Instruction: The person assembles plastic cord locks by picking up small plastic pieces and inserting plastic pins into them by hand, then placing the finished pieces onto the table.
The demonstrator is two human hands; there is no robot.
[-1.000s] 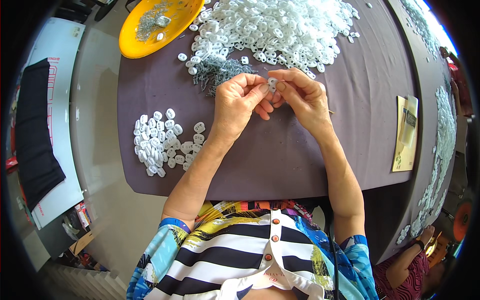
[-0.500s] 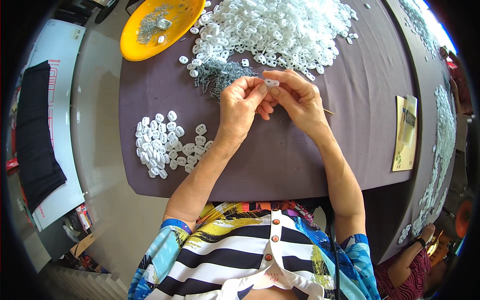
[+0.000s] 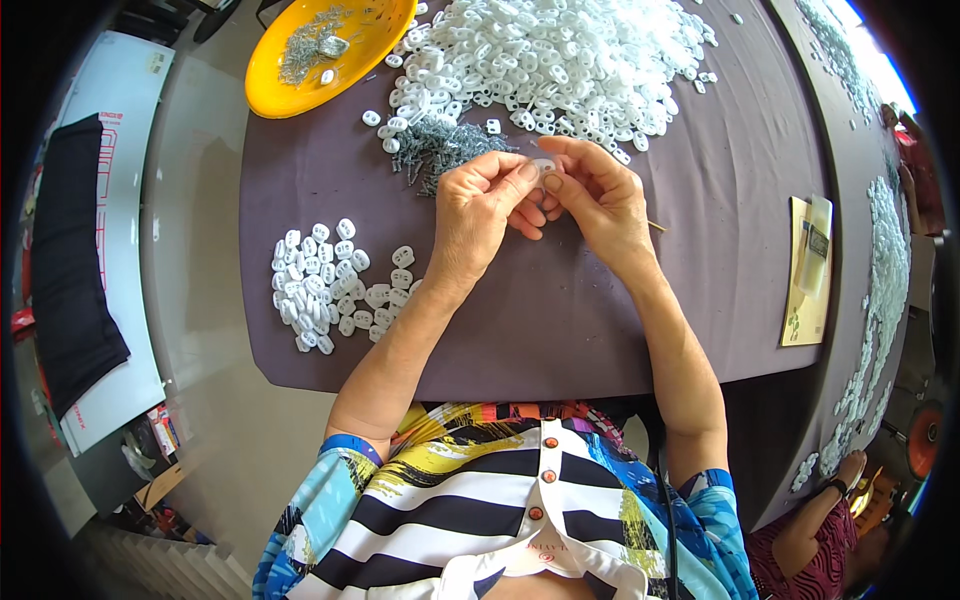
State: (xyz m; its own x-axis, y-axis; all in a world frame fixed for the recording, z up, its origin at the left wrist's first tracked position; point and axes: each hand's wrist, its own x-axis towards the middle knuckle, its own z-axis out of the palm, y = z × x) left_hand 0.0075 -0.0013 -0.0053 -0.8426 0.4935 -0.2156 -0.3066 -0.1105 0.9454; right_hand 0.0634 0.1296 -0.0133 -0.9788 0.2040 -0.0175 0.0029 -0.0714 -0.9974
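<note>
I take the grey pile of small metal pins [image 3: 440,150] as my landmark. Beyond it the big heap of white plastic pieces [image 3: 560,55] blocks the far table, and the yellow bowl [image 3: 320,50] stands to its far left. Nearer and left, the small white pile [image 3: 325,290] bars the edge. Between that pile and the pins, bare purple cloth [image 3: 330,180] gives passage. Right of the pins, cloth lies open as far as the yellow card [image 3: 808,275].

Small assembly workshop: worktable [image 3: 700,300] heaped with white plastic parts [image 3: 560,50], tray of metal springs [image 3: 300,60].
</note>
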